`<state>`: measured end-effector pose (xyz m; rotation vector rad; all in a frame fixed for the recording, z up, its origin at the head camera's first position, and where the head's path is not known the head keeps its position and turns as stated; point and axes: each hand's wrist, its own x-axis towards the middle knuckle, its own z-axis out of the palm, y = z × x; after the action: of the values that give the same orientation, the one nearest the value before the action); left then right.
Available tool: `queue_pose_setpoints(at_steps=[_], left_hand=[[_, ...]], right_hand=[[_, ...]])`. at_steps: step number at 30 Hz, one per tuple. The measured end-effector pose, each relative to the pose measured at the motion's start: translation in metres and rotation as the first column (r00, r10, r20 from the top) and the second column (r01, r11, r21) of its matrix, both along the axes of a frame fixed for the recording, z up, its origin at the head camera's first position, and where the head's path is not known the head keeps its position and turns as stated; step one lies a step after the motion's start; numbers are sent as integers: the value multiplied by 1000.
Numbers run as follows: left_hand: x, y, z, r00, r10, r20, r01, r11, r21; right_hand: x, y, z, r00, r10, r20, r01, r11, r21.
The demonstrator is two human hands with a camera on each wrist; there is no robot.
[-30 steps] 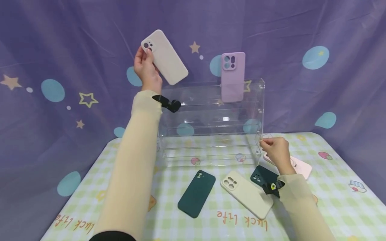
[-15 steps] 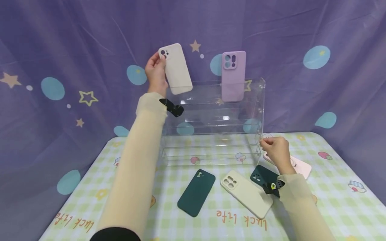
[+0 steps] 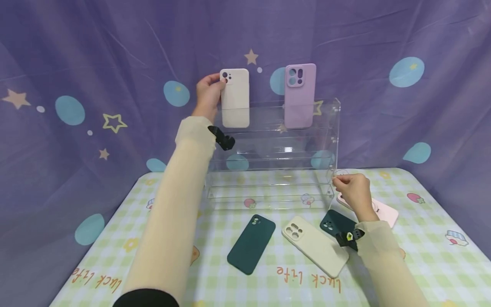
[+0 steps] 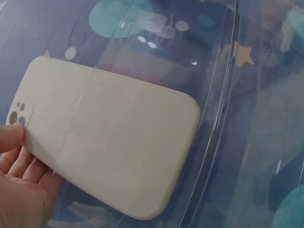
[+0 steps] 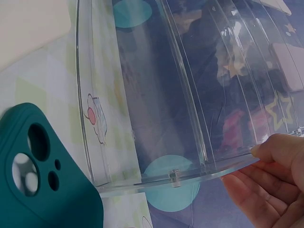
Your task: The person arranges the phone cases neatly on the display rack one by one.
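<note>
My left hand point(image 3: 209, 96) pinches a white phone case point(image 3: 235, 100) by its camera-hole corner. The case stands upright at the top left of a clear acrylic tiered rack point(image 3: 276, 140), its lower part behind the top tier's front panel. In the left wrist view the thumb point(image 4: 10, 137) lies beside the case's camera holes, and the panel's edge crosses the case. To the right on that tier stands a lilac phone case point(image 3: 300, 96). My right hand point(image 3: 354, 194) pinches the rack's right side panel between thumb and fingers, as the right wrist view point(image 5: 270, 178) shows.
On the checked tablecloth point(image 3: 153, 238) before the rack lie a dark green phone case point(image 3: 251, 244) and a cream one point(image 3: 315, 246). Another dark green case point(image 3: 335, 224) and a pink one point(image 3: 385, 212) lie partly under my right arm. A purple curtain point(image 3: 115, 55) hangs behind.
My left hand has moved right and down with the white phone case. The case has turned from tilted to upright and its lower end has gone behind the top panel. My right hand stays put.
</note>
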<state>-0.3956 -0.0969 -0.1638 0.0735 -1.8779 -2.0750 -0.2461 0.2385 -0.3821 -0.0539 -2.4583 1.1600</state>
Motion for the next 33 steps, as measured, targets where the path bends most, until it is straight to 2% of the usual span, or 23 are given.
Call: queue_pose_setpoints(at_steps=[4, 6, 8, 11, 12, 16, 27, 30, 33], left_hand=[[1, 0, 2, 998, -39, 51, 40, 999, -24], [1, -2, 2, 997, -44, 63, 50, 993, -106], [1, -3, 2, 998, -36, 53, 48, 972, -230], [2, -4, 1, 999, -7, 34, 19, 920, -392], [2, -5, 0, 1000, 3, 22, 6, 907, -422], [6, -9, -1, 1000, 22, 12, -14, 900, -436], [16, -15, 0, 998, -42, 38, 51, 952, -301], [20, -14, 3, 999, -33, 18, 36, 961, -274], [24, -12, 7, 1000, -15, -22, 8, 959, -282]], right_hand=[[0, 0, 0, 1000, 2, 7, -2, 1000, 1], [0, 0, 0, 1000, 3, 10, -3, 1000, 0], [0, 0, 0, 1000, 3, 10, -3, 1000, 2], [-1, 0, -1, 1000, -1, 5, 1, 1000, 4], [-1, 0, -1, 1000, -2, 3, 2, 1000, 5], [-1, 1, -2, 1000, -4, -1, 4, 1000, 6], [1, 1, 0, 1000, -2, 18, 2, 1000, 0], [1, 0, 0, 1000, -4, 25, 4, 1000, -3], [2, 0, 1, 1000, -6, 28, 6, 1000, -2]])
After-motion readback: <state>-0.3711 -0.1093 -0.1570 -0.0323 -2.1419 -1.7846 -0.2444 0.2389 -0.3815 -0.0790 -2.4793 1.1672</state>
